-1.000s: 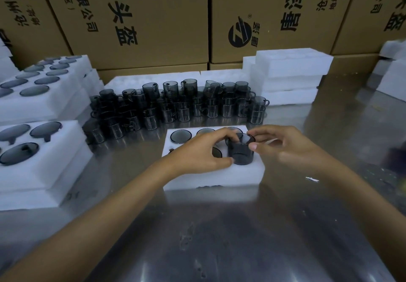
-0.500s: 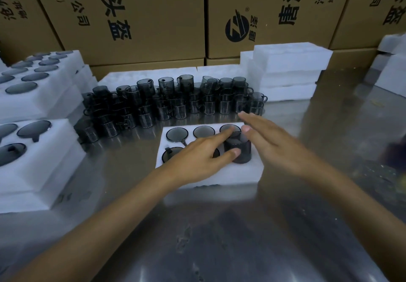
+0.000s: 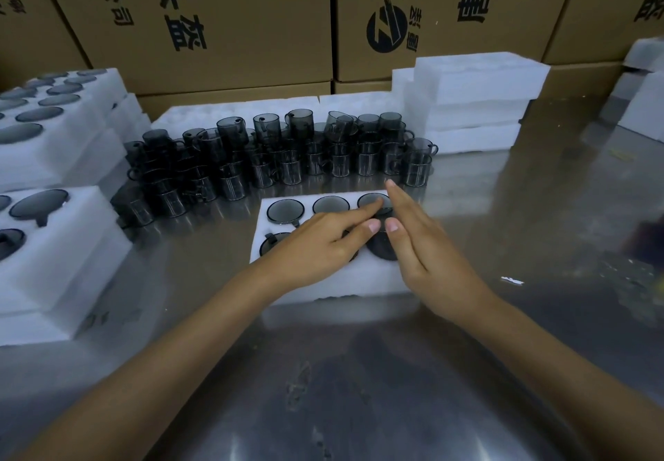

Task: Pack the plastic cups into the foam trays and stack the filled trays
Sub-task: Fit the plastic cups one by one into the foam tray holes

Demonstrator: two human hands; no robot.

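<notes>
A white foam tray (image 3: 323, 281) lies on the steel table in front of me, with dark smoky plastic cups seated in its round holes. The back row shows three cups (image 3: 286, 210). The front-right cup (image 3: 382, 246) sits partly sunk in its hole. My left hand (image 3: 319, 245) lies flat over the front row, fingers straight, fingertips at that cup's rim. My right hand (image 3: 427, 259) lies with straight fingers pressing on the same cup from the right. Behind the tray stands a crowd of loose stacked cups (image 3: 280, 155).
Filled foam trays are stacked at the left (image 3: 54, 252) and far left (image 3: 54, 126). Empty foam trays are piled at the back right (image 3: 478, 101) and far right (image 3: 643, 101). Cardboard boxes (image 3: 233, 18) wall off the back. A white scrap (image 3: 512, 280) lies on the table.
The front-right cup, held above its hole by both hands a second ago, has gone down into the tray. Both hands have flattened and now press on it.
</notes>
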